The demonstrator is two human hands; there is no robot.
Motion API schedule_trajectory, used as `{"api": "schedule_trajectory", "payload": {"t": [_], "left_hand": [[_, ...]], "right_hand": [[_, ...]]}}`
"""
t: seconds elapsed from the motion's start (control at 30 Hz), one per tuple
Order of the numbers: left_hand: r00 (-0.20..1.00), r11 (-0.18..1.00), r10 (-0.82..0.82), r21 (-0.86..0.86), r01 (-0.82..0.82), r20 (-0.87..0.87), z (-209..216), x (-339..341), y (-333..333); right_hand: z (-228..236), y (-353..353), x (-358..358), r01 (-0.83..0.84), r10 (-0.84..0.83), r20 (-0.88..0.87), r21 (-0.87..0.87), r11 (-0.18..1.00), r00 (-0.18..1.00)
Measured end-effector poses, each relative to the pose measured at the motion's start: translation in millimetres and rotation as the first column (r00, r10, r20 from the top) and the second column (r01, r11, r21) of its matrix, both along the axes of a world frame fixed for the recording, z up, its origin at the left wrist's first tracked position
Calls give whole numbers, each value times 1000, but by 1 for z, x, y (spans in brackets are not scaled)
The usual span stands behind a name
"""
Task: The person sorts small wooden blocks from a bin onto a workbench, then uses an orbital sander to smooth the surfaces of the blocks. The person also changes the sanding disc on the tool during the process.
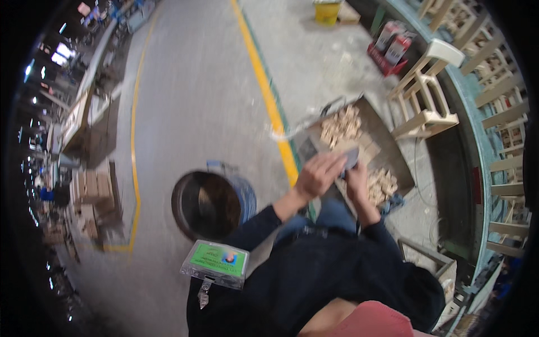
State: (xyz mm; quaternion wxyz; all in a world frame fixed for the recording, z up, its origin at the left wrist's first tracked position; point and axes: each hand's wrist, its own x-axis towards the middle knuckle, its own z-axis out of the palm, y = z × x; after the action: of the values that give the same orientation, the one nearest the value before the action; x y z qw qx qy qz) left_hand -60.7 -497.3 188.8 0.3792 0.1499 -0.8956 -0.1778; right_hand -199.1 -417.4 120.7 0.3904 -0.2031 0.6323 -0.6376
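Grey material is observed in a small, flat-faced object (352,158), held up in front of the body, above the near part of a shallow metal tray (388,130). The object is partly covered by fingers, so its full shape cannot be made out. By the right hand (357,181), it is pinched from the right and below. By the left hand (320,175), it is touched from the left, with the fingers laid close together across it; whether that grip is closed around the object cannot be told.

Pale wooden pieces (341,126) are heaped at the far side of the tray, and a second heap (382,186) is seen at the near side, just beside the right hand. The tray is placed to the right of a yellow floor line (264,76). To the left of the hands, a drum (245,197) with a blue side and a dark mouth is noted on the floor.

Beyond the tray, a red crate (387,63) and a pale wooden frame (441,101) are positioned beside a long teal tabletop (471,96), on which more wooden parts are carried.
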Motion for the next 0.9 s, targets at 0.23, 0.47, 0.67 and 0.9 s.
{"api": "schedule_trajectory", "payload": {"t": [0.23,0.47,0.67,0.9], "left_hand": [[942,936,336,118,-332,-13,-15,48,-93],[933,928,353,97,-359,77,-38,47,-268],[938,936,328,96,-339,114,-25,32,-451],[961,956,243,134,-261,132,-28,11,-689]], "right_hand": [[26,-135,39,-276,205,435,107,955,877],[5,-311,46,-200,97,621,97,975,778],[22,-492,36,-197,136,718,2,980,683],[-16,-729,2,-249,124,600,130,960,790]]}}
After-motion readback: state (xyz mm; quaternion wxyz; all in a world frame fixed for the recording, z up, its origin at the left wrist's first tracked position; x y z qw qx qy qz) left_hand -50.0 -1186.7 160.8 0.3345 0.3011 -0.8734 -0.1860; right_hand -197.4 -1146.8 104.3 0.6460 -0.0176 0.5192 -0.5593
